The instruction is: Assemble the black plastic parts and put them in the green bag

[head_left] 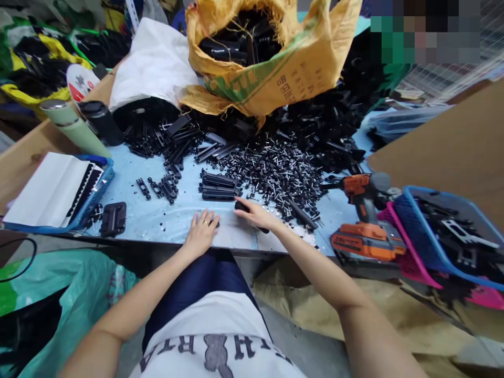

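Observation:
My left hand (200,231), with a ring on one finger, lies on the blue tabletop near its front edge, fingers stretched and slightly apart. A small dark piece shows beside its fingertips, and I cannot make out its kind. To the right, my right hand (255,214) is closed over a long black plastic part (241,206), whose ends stick out on both sides of the hand. Just beyond the hands lies a neat stack of long black plastic parts (218,186). A heap of small black pieces with metal pins (279,168) spreads behind my right hand.
An orange cordless drill (362,220) rests at the right, beside a blue basket (405,202) of parts. At the left stand a paper-filled blue tray (106,176), a green flask (81,131) and a black cup (101,122). A yellow sack (275,86) stands behind.

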The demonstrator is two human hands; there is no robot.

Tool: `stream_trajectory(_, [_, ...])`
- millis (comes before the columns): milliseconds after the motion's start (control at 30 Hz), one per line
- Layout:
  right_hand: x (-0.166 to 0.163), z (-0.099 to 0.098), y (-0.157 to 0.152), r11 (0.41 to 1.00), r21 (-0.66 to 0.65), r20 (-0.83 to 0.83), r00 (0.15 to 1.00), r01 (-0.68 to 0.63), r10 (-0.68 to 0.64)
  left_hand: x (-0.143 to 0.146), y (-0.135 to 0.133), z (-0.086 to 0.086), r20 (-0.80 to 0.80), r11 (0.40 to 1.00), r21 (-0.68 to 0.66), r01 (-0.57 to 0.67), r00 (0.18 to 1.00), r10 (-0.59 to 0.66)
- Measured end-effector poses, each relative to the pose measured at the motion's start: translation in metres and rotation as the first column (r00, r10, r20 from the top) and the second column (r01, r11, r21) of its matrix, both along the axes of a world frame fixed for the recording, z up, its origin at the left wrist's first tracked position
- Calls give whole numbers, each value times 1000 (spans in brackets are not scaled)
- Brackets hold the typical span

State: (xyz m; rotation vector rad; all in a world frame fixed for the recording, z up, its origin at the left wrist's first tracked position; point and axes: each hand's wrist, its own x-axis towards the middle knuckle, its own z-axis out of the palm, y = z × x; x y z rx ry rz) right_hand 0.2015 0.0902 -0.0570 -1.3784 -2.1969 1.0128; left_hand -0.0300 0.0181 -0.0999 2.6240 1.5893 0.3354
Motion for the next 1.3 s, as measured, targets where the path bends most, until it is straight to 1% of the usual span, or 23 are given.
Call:
stream_trajectory(100, [0, -12, -21, 996, 76, 67, 997, -41, 36, 2, -5, 2, 8, 999, -18, 46, 999, -46])
stream_trajectory(200, [-4, -15, -36, 975, 185, 179, 979, -127, 93, 0, -5, 4, 24, 993, -98, 68, 998, -65])
stream_trajectory(267, [-8, -14, -44, 935, 255, 299, 940, -244, 164, -3, -4, 5, 47, 982, -161, 100, 995, -93])
stream_trajectory(333, [-13, -11, -51, 886, 292, 415, 882, -360, 222, -6, -2, 8, 73, 973, -194, 123, 991, -111])
stream_trajectory(400, [-16, -8, -58, 852, 314, 487, 842, -419, 234, -7, -2, 11, 90, 970, -205, 128, 990, -112])
stream_trajectory(467, [-16, -6, -63, 838, 337, 514, 830, -428, 217, -7, -1, 13, 100, 966, -224, 128, 989, -108])
stream_trajectory(567, [-12, -4, -69, 838, 362, 523, 833, -408, 180, -8, 0, 15, 125, 957, -251, 143, 986, -114])
stream_trajectory(633, [-10, -4, -72, 844, 365, 520, 838, -393, 165, -10, 0, 15, 173, 966, -216, 142, 979, -105])
stream_trajectory(700, [-10, -4, -75, 864, 361, 474, 867, -351, 154, -12, 1, 17, 252, 983, -153, 103, 966, -62])
stream_trajectory(733, [-11, -4, -76, 885, 364, 410, 903, -292, 129, -12, 0, 19, 284, 990, -123, 75, 958, -37])
stream_trajectory(767, [-14, -3, -77, 911, 360, 306, 948, -201, 88, -11, -1, 21, 320, 994, -99, 49, 947, -15])
stream_trajectory(800, [-18, -3, -79, 939, 333, 162, 986, -87, 34, -10, -3, 24, 368, 996, -84, 33, 930, 0])
stream_trajectory(833, [-24, -1, -80, 964, 264, -9, 999, 32, -31, -7, -6, 27, 427, 996, -82, 34, 904, 4])
stream_trajectory(867, [-30, 1, -82, 979, 152, -181, 978, 134, -106, -2, -9, 31, 497, 994, -95, 47, 867, 7])
stream_trajectory(900, [-36, 3, -84, 980, 9, -328, 927, 197, -183, 3, -13, 36, 577, 991, -120, 58, 816, 22])
stream_trajectory(967, [-46, 8, -88, 943, -258, -510, 799, 212, -319, 13, -21, 44, 708, 980, -186, 66, 701, 87])
stream_trajectory(1000, [-49, 10, -89, 919, -342, -552, 749, 196, -365, 17, -25, 48, 741, 977, -204, 58, 662, 115])
stream_trajectory(1033, [-49, 12, -90, 907, -382, -577, 721, 177, -384, 21, -28, 52, 761, 978, -203, 43, 636, 130])
stream_trajectory(1067, [-48, 14, -90, 911, -379, -590, 716, 161, -372, 24, -31, 55, 770, 982, -186, 26, 625, 129])
stream_trajectory(1100, [-45, 16, -90, 929, -341, -592, 735, 146, -332, 26, -33, 57, 769, 987, -159, 15, 629, 114])
stream_trajectory(1200, [-35, 20, -89, 987, -125, -507, 848, 104, -154, 33, -38, 62, 749, 995, -93, -23, 658, 85])
stream_trajectory(1233, [-34, 21, -89, 993, -54, -472, 873, 108, -121, 36, -39, 63, 754, 996, -77, -47, 651, 89])
stream_trajectory(1300, [-34, 23, -91, 987, 45, -436, 892, 152, -118, 45, -41, 65, 791, 991, -36, -127, 603, 106])
